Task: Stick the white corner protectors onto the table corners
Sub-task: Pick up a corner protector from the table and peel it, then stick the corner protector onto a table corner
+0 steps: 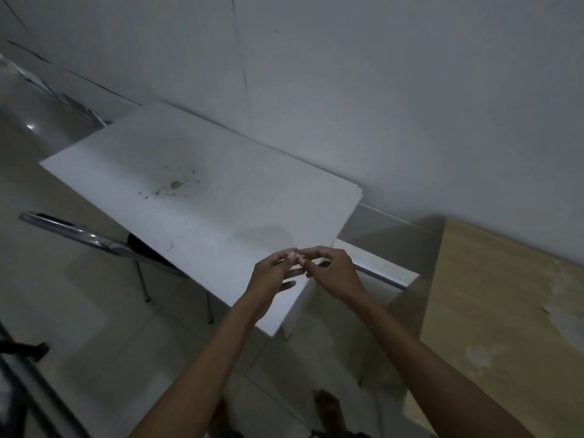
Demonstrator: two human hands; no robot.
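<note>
Both the left hand (pixel 271 273) and right hand (pixel 331 270) pinch a small pale corner protector (pixel 295 255) at five o'clock over the white table (pixel 189 191); fumbled fingertips could foul its adhesive or drop it.

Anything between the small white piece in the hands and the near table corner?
Nothing visible. Both hands, left hand and right hand, pinch the small white piece over the table. The near corner lies just below them, bare, with no object on the way. The stains sit farther up the top.
</note>
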